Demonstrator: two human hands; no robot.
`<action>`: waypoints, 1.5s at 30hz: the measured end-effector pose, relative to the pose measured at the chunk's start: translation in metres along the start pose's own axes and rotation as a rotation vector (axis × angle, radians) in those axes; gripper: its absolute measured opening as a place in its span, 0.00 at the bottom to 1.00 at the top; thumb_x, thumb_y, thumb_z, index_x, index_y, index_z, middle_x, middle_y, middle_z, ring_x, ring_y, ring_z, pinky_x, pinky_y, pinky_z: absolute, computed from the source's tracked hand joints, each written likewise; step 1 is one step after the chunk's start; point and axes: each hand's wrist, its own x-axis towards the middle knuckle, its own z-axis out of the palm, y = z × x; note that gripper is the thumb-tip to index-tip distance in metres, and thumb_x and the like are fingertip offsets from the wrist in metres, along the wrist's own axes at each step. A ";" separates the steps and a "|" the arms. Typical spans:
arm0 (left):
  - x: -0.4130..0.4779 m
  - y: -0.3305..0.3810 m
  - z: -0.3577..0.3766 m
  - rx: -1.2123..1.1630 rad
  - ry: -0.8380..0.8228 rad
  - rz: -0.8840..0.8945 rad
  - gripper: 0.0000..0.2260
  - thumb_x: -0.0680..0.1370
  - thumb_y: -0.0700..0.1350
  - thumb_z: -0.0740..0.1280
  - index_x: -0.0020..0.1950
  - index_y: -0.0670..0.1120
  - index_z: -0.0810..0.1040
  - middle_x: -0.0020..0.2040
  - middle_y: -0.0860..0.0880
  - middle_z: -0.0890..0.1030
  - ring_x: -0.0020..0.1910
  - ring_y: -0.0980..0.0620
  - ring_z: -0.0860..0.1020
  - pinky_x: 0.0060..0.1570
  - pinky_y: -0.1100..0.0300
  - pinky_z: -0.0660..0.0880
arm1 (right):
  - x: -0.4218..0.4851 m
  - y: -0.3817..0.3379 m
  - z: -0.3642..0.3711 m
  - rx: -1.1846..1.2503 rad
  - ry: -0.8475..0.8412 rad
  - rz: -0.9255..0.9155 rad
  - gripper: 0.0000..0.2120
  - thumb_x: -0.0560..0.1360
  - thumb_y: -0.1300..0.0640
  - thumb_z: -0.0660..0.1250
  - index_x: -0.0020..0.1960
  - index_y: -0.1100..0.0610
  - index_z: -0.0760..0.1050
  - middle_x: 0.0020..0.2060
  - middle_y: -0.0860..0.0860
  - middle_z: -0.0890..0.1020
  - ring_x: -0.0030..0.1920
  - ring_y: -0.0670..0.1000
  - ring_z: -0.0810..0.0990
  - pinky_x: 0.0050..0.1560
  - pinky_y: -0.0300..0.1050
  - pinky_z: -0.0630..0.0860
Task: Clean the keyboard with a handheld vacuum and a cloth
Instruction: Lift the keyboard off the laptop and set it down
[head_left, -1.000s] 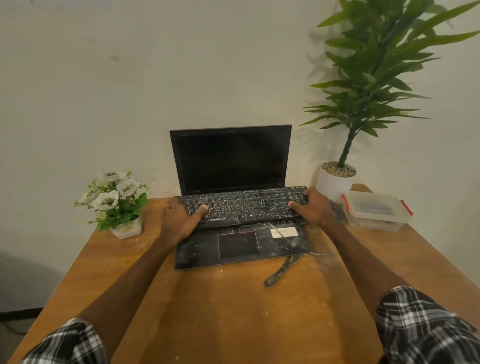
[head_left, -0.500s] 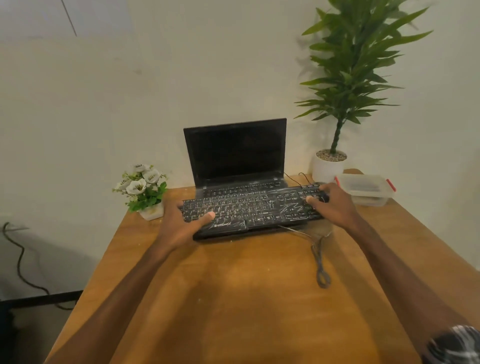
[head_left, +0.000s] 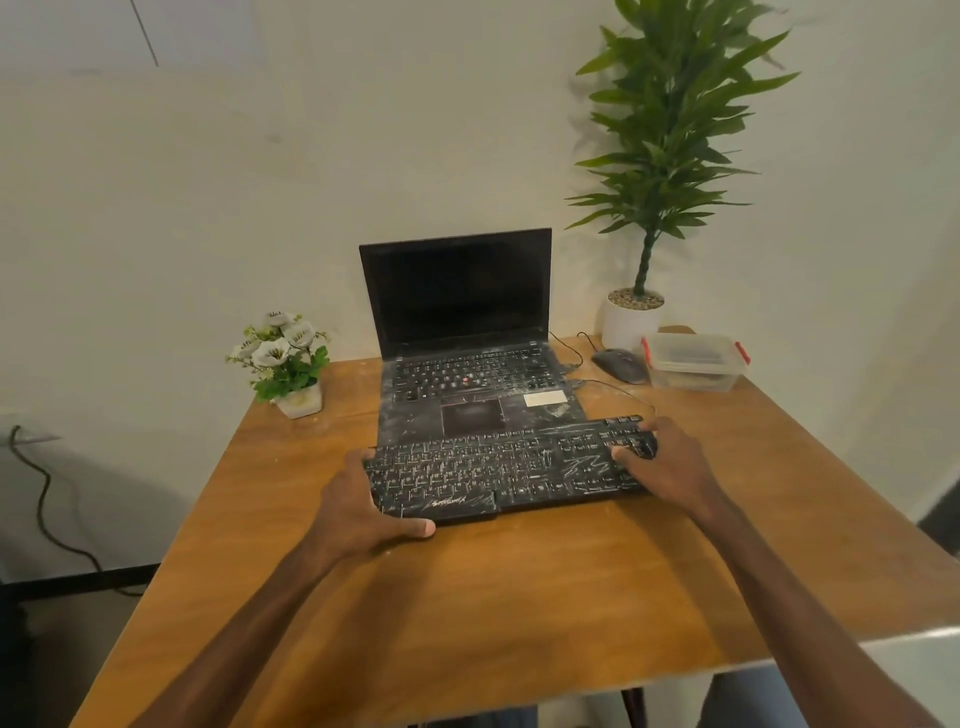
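Note:
A black external keyboard (head_left: 506, 473), streaked with white dust, lies across the wooden table (head_left: 519, 597) with its far edge over the laptop's front edge. My left hand (head_left: 358, 512) grips its left end, thumb along the near edge. My right hand (head_left: 667, 470) grips its right end, thumb on the keys. The keyboard's thin cable runs back toward the laptop. No vacuum or cloth is in view.
An open, dusty black laptop (head_left: 467, 364) stands behind the keyboard. A mouse (head_left: 621, 365) and a clear lidded box (head_left: 693, 360) sit at the back right by a tall potted plant (head_left: 636, 317). A small flower pot (head_left: 291, 364) is at the back left.
Both hands have pulled the keyboard off the laptop toward me, uncovering the laptop's own keys and palm rest. The camera view has drawn back.

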 end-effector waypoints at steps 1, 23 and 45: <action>-0.001 -0.002 0.001 0.013 0.003 -0.006 0.67 0.45 0.71 0.84 0.76 0.46 0.61 0.66 0.50 0.77 0.61 0.51 0.77 0.63 0.53 0.76 | 0.000 0.002 0.002 -0.018 -0.008 0.001 0.28 0.76 0.49 0.74 0.70 0.60 0.69 0.60 0.57 0.80 0.49 0.50 0.77 0.41 0.40 0.74; -0.009 -0.011 0.003 0.091 0.084 -0.104 0.62 0.55 0.65 0.85 0.80 0.47 0.57 0.73 0.46 0.70 0.76 0.41 0.61 0.71 0.46 0.69 | 0.002 0.005 0.043 -0.231 -0.009 -0.029 0.26 0.76 0.42 0.70 0.61 0.60 0.67 0.52 0.56 0.80 0.53 0.59 0.78 0.49 0.55 0.79; -0.005 -0.001 0.027 0.288 0.138 0.024 0.56 0.60 0.75 0.76 0.79 0.50 0.60 0.77 0.45 0.64 0.77 0.41 0.59 0.77 0.43 0.59 | 0.006 0.009 0.040 -0.066 -0.015 -0.045 0.25 0.81 0.46 0.65 0.69 0.63 0.66 0.58 0.59 0.79 0.53 0.55 0.77 0.50 0.50 0.75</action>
